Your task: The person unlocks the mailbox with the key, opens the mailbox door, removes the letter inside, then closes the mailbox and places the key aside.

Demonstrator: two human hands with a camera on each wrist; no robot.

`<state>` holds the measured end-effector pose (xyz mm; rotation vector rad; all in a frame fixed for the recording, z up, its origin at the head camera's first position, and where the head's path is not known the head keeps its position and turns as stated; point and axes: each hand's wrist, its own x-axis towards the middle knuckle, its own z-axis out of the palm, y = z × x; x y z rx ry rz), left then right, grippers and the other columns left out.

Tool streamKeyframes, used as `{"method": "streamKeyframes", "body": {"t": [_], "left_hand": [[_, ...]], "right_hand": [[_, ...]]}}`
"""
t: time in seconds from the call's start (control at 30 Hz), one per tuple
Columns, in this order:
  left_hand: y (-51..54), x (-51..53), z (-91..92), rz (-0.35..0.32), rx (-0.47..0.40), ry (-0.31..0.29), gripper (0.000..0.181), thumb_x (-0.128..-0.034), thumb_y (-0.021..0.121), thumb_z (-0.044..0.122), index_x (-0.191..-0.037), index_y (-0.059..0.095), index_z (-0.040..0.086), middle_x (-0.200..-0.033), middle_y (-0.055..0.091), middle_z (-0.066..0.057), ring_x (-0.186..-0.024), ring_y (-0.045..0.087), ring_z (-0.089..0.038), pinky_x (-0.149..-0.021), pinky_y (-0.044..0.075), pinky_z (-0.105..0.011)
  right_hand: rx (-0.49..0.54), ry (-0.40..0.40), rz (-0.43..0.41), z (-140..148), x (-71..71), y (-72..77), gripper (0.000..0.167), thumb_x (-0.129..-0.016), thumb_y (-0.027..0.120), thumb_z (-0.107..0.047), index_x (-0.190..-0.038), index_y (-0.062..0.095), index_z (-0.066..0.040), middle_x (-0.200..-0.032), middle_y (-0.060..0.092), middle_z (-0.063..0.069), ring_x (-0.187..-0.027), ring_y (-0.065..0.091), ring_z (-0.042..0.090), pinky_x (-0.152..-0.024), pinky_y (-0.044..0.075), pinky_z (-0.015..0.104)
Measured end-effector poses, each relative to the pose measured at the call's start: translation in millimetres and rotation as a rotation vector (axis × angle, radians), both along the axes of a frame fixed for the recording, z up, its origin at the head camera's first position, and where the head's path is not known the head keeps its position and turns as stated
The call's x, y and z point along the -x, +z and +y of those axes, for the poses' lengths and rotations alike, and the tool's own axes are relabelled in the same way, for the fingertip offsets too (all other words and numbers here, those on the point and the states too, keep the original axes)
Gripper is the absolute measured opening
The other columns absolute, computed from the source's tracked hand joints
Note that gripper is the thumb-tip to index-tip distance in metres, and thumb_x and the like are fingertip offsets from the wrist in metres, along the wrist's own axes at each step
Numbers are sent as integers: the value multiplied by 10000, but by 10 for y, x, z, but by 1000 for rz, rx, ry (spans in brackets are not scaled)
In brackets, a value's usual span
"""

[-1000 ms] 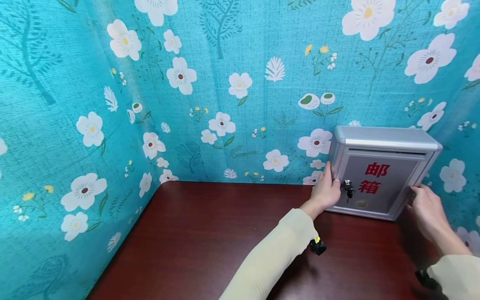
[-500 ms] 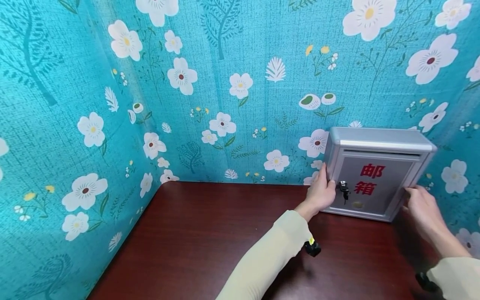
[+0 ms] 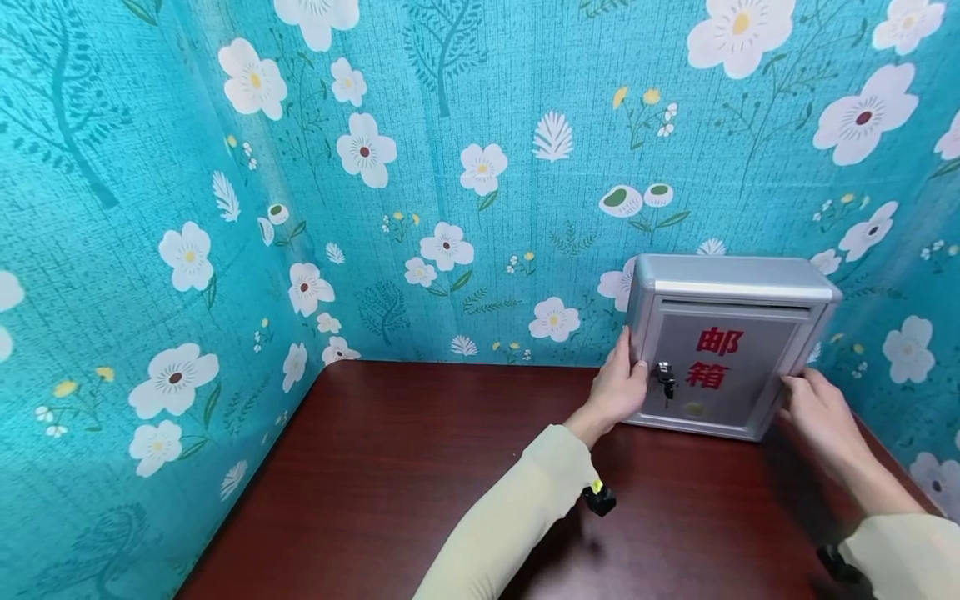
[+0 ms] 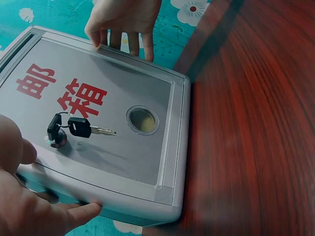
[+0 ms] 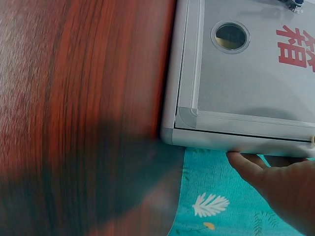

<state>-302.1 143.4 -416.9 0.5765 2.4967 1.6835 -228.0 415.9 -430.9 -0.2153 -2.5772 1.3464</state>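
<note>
A silver-grey metal mailbox (image 3: 731,350) with red characters stands upright on the table near the cloth backdrop, its slot near the top. Black keys (image 4: 80,127) hang from the lock on the left of its door, above a round window (image 4: 142,120). My left hand (image 3: 617,387) grips the box's left side, thumb at the front edge and fingers along the side. On the opposite side my right hand (image 3: 825,417) holds the edge, thumb toward the front; its other fingers reach behind, partly hidden in the head view.
The dark red wooden table (image 3: 420,467) extends to the left and front of the box. Blue flowered cloth (image 3: 450,208) hangs behind the table and along its left and right sides. Small black devices (image 3: 600,500) are on both wrists.
The mailbox has shifted left along the table, still upright, with both hands moving along on its sides. More cloth and table edge show at its right.
</note>
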Motion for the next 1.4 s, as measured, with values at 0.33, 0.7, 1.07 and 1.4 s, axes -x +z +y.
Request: {"method": "streamKeyframes", "body": {"t": [0.33,0.7,1.07,1.4], "left_hand": [[-47,51,-200,3,24,46,625,-1089,466,262,-1653,197,251,-1633,353,40,-1480,347,-145,-1192,322,-413],[-31,64,-369,-24,-3,51,615,-1087,466,244,-1649,216,237,-1647,333,34,-1495,318,-142,-1205,299,-408],[-95,36,-625,-50,-43,49,625,-1095,450,250,-1657,178,246,-1670,288,29,-1512,279,-143,-1217,273,-425],[-39,75,-832,-28,-43,58,630,-1101,432,260,-1662,148,229,-1679,267,-2,-1514,285,-181,-1211,282,-459]], "right_hand": [[-139,9,66,-185,56,-25,530,-1099,312,-295,-1382,423,139,-1209,550,381,-786,535,-58,-603,450,155],[-134,36,50,-318,95,-50,528,-1099,325,-293,-1394,414,137,-1183,569,346,-812,565,39,-611,471,191],[-59,95,36,-574,122,-83,580,-1105,296,-290,-1480,322,152,-1397,442,416,-1135,589,400,-672,470,101],[-50,127,61,-768,206,-7,592,-1110,297,-308,-1500,311,138,-1415,440,403,-1209,530,461,-695,462,101]]}}
